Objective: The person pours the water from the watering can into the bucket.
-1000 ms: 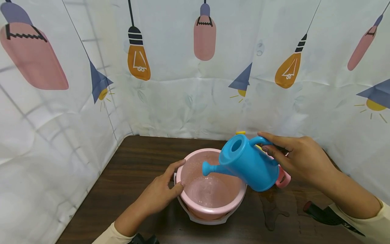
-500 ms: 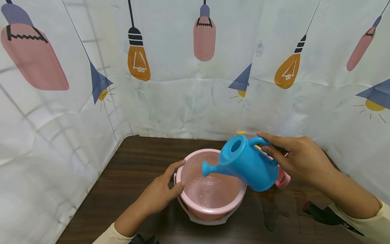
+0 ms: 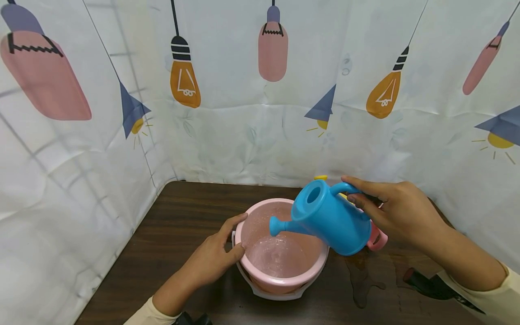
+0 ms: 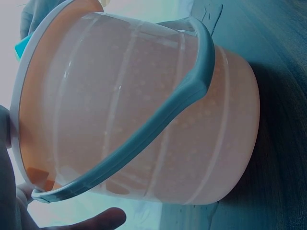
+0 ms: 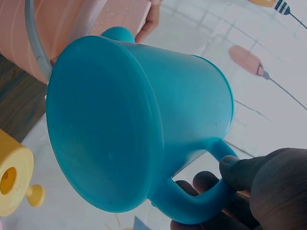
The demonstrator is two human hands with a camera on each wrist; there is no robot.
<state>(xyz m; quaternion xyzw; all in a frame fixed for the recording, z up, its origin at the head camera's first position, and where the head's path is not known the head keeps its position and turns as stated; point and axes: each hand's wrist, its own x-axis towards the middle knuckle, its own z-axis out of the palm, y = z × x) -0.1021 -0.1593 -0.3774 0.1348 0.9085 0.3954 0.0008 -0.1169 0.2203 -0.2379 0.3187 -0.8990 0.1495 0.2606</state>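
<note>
A blue watering can (image 3: pixel 331 219) is tilted over a pink bucket (image 3: pixel 280 271), its spout pointing down above the opening. My right hand (image 3: pixel 400 210) grips the can's handle, with thumb and fingers wrapped round it in the right wrist view. Rippled water (image 3: pixel 278 253) lies inside the bucket. At the bucket's left rim my left hand (image 3: pixel 211 257) holds on with thumb and forefinger, while one finger (image 4: pixel 108 219) sticks out free beside the wall in the left wrist view. The bucket's carrying handle (image 4: pixel 144 136) hangs down its side.
Behind the blue can, mostly hidden, are a yellow vessel (image 5: pixel 14 172) with a round hole and a pink thing with a handle (image 3: pixel 378 237). Spilled water (image 3: pixel 363 284) wets the dark wooden table (image 3: pixel 195 207). A patterned sheet (image 3: pixel 243 135) hangs behind and to the left.
The hands, watering can and bucket hold almost the same places. Only the ripples on the water in the bucket differ.
</note>
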